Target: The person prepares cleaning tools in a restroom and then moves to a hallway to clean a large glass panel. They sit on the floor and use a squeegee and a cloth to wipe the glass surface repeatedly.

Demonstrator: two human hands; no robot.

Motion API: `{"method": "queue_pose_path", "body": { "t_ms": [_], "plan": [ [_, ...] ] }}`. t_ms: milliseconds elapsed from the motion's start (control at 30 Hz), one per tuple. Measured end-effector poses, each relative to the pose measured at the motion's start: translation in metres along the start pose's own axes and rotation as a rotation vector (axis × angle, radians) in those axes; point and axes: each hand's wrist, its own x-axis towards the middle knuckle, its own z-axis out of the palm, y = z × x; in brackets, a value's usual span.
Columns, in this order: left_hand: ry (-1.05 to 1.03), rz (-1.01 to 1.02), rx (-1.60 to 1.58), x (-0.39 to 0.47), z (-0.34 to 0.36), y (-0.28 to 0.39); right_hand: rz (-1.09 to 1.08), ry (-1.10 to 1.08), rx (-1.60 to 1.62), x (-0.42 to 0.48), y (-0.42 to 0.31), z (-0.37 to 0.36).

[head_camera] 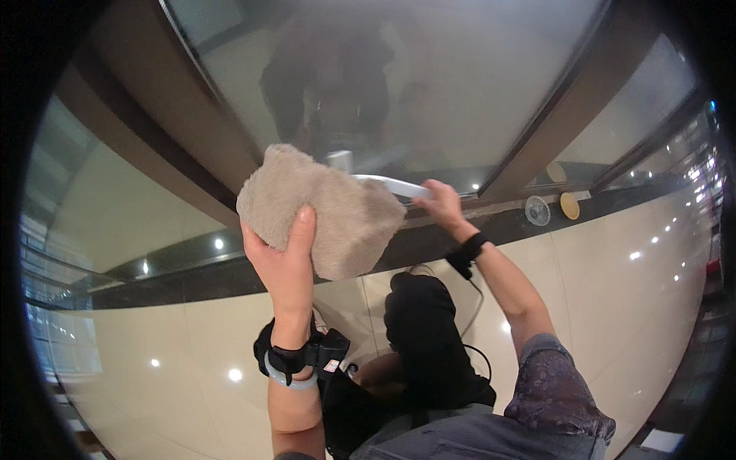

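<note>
My left hand (283,270) grips a beige plush cloth (339,218), the thumb pressed on its near face and the fingers hidden behind it. The cloth hangs in front of the lower part of a large glass pane (460,80). To the right, my right hand (443,204) is closed around the white handle of a tool (397,186) that looks like a squeegee. Its pale head (340,161) shows just above the cloth, close to the glass; the cloth hides part of it. Reflections of a figure appear in the pane.
Brown frame posts (552,103) flank the pane. Along its foot runs a dark ledge (230,273). On the ledge at right sit a clear glass dish (537,210) and a round yellow object (570,206). My bent legs (422,333) are over glossy cream floor tiles (184,356).
</note>
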Motion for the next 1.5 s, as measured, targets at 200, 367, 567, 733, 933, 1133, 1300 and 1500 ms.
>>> {"method": "queue_pose_path", "body": {
  "t_ms": [200,367,567,733,933,1133,1300,1500],
  "plan": [
    [0.08,-0.092,-0.14,0.005,-0.015,-0.007,-0.074,0.003,0.269,0.015,-0.079,-0.008],
    [0.095,-0.105,-0.158,-0.002,-0.029,0.006,0.155,-0.033,0.577,-0.014,0.041,-0.099],
    [0.05,-0.088,-0.198,-0.005,-0.023,0.007,0.386,0.07,0.565,-0.07,0.094,-0.132],
    [0.033,-0.1,-0.249,-0.005,-0.01,-0.003,-0.02,0.011,0.65,-0.014,-0.042,-0.071],
    [0.047,-0.101,-0.2,-0.003,-0.011,-0.008,-0.054,0.002,0.814,0.025,-0.156,-0.062],
    [0.034,-0.115,-0.23,-0.01,-0.023,0.005,0.261,0.094,1.273,-0.022,-0.049,-0.071],
    [-0.029,-0.131,-0.2,-0.019,-0.02,0.009,0.279,0.22,1.021,-0.066,-0.016,-0.055],
    [-0.061,-0.045,-0.1,-0.024,-0.02,0.011,-0.061,0.49,0.985,0.001,-0.138,-0.149]
  ]
}}
